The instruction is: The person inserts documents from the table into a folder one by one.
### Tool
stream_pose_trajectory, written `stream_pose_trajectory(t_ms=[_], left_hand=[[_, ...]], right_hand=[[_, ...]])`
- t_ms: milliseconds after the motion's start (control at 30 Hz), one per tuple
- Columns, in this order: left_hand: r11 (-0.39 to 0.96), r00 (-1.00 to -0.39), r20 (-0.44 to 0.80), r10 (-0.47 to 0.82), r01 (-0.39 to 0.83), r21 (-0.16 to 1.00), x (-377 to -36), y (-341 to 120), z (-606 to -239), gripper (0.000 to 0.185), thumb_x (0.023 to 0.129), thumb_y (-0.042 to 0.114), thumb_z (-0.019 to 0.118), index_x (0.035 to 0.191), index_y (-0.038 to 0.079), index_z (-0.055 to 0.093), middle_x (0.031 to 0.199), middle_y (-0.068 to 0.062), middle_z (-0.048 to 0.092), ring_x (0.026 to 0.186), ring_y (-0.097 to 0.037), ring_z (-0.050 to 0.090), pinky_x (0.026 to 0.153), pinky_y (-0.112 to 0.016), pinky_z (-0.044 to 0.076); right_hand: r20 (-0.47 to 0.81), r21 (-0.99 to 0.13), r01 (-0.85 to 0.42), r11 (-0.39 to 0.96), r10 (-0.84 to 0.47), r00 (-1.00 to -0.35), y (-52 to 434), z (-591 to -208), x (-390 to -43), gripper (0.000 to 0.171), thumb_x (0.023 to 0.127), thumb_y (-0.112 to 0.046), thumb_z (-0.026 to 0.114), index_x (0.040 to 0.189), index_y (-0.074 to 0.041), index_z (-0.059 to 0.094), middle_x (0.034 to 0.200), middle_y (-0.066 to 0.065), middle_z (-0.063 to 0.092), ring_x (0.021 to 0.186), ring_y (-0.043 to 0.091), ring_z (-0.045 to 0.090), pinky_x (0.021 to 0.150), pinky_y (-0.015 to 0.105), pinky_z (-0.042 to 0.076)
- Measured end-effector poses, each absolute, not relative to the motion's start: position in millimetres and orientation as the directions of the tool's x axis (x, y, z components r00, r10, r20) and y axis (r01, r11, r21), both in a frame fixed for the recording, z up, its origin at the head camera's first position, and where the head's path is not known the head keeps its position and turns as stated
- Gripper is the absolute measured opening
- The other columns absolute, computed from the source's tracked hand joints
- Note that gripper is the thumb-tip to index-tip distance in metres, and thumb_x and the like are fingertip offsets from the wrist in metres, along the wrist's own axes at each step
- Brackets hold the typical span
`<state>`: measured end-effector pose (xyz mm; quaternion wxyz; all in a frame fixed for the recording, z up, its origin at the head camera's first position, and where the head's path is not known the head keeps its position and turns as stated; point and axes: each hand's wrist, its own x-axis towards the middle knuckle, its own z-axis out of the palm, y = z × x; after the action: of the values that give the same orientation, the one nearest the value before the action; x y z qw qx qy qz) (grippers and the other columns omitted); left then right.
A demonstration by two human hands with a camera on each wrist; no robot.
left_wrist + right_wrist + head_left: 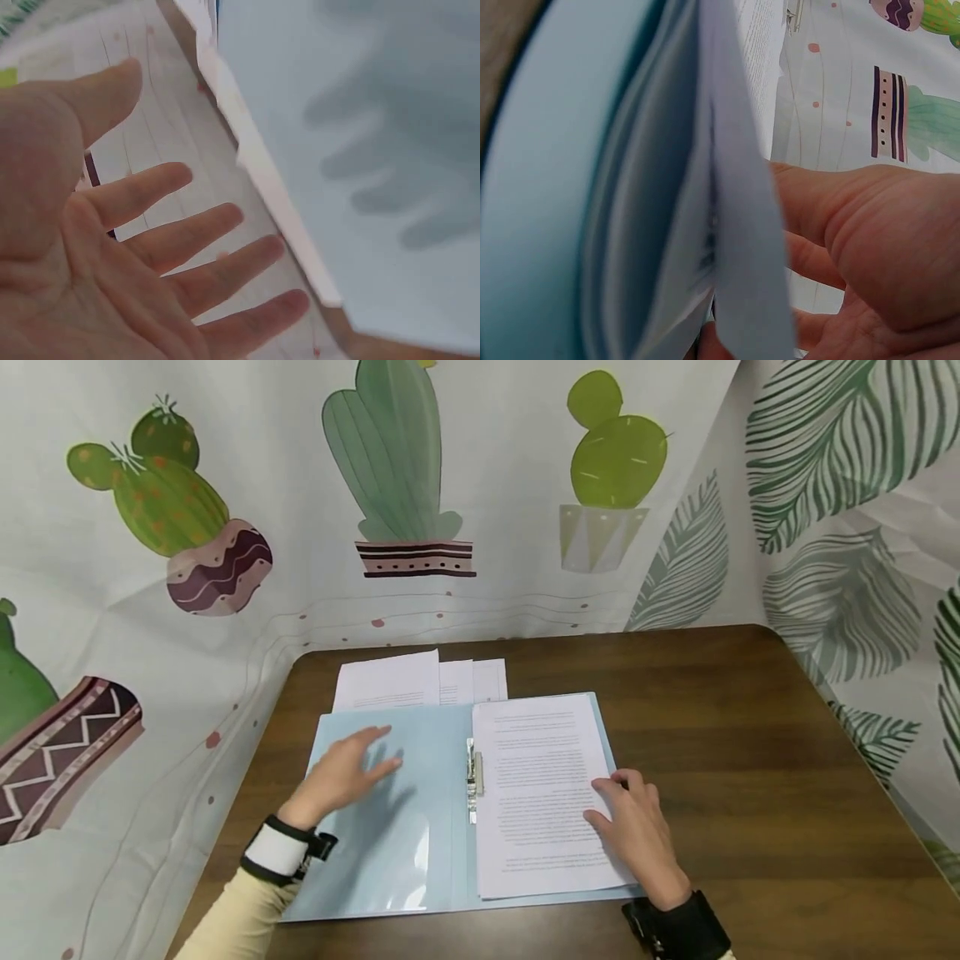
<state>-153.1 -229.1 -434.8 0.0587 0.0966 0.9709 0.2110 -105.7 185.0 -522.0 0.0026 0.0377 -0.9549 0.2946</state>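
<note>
Two hands over an open pale-blue plastic folder [390, 852] lying flat on the dark brown wooden worktop [750, 760]. Left hand [341, 772] hovering just above the folder's left flap, fingers [187, 225] straight and spread wide, holding nothing; shadow cast on the flap beneath. Right hand [637, 831] resting on the right edge of the white printed paper stack [540, 785], fingers [611, 789] curled at that edge, with the sheet edges fanned against the palm in the right wrist view; a firm pinch cannot be told. Silver metal clip [472, 777] running down the spine, just left of the stack. Loose white sheets [416, 681] lying behind the folder's far edge, touching or slightly under it, near the worktop's back edge. Folder sitting toward the left half, its near-left corner close to the front edge. Broad bare wood to the right, out to the rounded far-right corner. Cactus-printed cloth backdrop [450, 485] hanging close behind and at both sides.
</note>
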Motion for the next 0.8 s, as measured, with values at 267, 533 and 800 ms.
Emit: stream_pose_trajectory(t_ms=[267,533,800], left_hand=[[0.929,-0.991,0.03,0.131,0.133,0.346,-207.3,-266.6,-413.7,0.061,0.102,0.031,0.066,0.147,-0.006,0.05,0.145,-0.032,0.052,0.13,-0.052,0.05,0.1,-0.066,0.044],[0.953,-0.996,0.074,0.047,0.067,0.296,-257.6,-294.2,-397.9,0.057,0.103,0.029,0.064,0.144,-0.008,0.052,0.139,-0.036,0.054,0.123,-0.056,0.052,0.098,-0.068,0.044],[0.961,-0.999,0.047,-0.01,0.003,0.275,-291.1,-307.1,-410.1,0.054,0.102,0.029,0.064,0.139,-0.009,0.056,0.138,-0.036,0.055,0.123,-0.057,0.053,0.098,-0.067,0.044]], right_hand=[[0.022,-0.573,-0.067,0.817,-0.067,-0.998,185.0,-521.8,-106.0,0.047,0.085,-0.016,0.086,0.127,-0.003,0.071,0.135,0.024,0.053,0.109,0.041,0.05,0.072,0.048,0.05],[0.031,-0.57,-0.066,0.819,-0.059,-0.998,182.1,-521.2,-109.9,0.05,0.083,-0.015,0.087,0.128,-0.003,0.071,0.135,0.025,0.053,0.108,0.04,0.049,0.074,0.046,0.048],[0.035,-0.552,-0.071,0.831,-0.062,-0.997,183.2,-522.6,-106.8,0.048,0.082,-0.016,0.088,0.126,-0.004,0.072,0.134,0.024,0.054,0.106,0.04,0.05,0.075,0.046,0.048]])
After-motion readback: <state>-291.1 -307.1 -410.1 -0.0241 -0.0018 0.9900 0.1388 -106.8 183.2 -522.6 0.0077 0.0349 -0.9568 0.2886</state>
